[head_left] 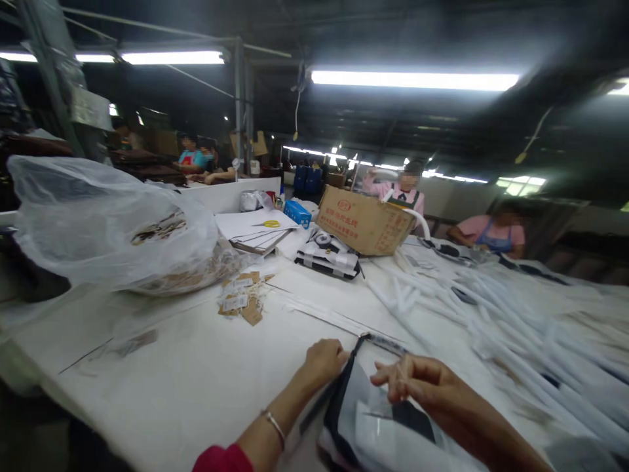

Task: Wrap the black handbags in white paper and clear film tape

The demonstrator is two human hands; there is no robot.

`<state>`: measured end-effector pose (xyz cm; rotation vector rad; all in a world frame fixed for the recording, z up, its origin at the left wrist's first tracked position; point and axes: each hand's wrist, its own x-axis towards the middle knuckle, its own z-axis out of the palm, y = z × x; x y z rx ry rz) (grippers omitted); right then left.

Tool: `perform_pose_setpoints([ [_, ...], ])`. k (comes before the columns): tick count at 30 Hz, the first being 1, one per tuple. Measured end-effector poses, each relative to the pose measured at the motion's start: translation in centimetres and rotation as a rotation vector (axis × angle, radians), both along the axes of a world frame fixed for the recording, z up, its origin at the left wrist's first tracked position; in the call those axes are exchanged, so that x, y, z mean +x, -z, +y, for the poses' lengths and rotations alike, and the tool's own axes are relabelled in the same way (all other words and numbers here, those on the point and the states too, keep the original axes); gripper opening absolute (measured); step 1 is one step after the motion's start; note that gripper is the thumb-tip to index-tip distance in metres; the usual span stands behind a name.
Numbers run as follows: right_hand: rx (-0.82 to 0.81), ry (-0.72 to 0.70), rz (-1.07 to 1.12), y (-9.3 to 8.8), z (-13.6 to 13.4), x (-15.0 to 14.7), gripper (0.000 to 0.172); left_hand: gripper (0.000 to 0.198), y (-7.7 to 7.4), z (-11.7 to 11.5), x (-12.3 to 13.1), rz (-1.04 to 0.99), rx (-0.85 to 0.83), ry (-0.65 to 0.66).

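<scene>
Running off-frame: black-edged bag (379,429) | left fingers (338,353): partly hidden, cannot tell | right fingers (397,381): hold unclear

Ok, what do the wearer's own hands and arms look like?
Left hand: no glove, thin silver-coloured bangle at the wrist, pinkish-red sleeve ending on the forearm. Right hand: no glove, and no sleeve or bracelet in view.

Forearms (282,401) angled inward
Bare left hand (324,360) curled, knuckles up; bare right hand (420,381) pointing left, fingers partly bent.
</scene>
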<state>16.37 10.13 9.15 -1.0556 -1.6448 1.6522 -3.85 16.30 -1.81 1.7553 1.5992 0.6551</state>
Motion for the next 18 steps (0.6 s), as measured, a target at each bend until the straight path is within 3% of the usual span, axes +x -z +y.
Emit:
perform_pose_setpoints([
  [3, 0.023, 0.109, -0.011, 0.9, 1.2, 0.0, 0.038, 0.021, -1.3, 0.0, 1.3, -0.085, 0.057, -0.023],
  [5, 0.098, 0.217, -0.036, 1.3, 1.8, -0.2, 0.039, 0.032, -2.9, -0.5, 1.6, -0.302, 0.135, 0.028],
  [8, 0.277, 0.32, -0.13, 1.4, 2.3, -0.8, 0.041, 0.047, -5.1, -1.4, 1.0, -0.759, 0.18, 0.304],
  [10, 0.349, 0.358, -0.199, 1.6, 2.5, -1.2, 0.042, 0.041, -5.8, -2.1, 0.6, -0.865, 0.082, 0.485],
  [13, 0.346, 0.37, -0.238, 2.0, 2.9, -1.4, 0.047, 0.033, -5.3, -2.9, 0.4, -0.795, -0.099, 0.579],
  [18, 0.121, 0.449, -0.029, 2.2, 2.6, -0.7, 0.034, 0.031, -3.4, -3.7, 0.9, -0.667, -0.15, 0.465],
])
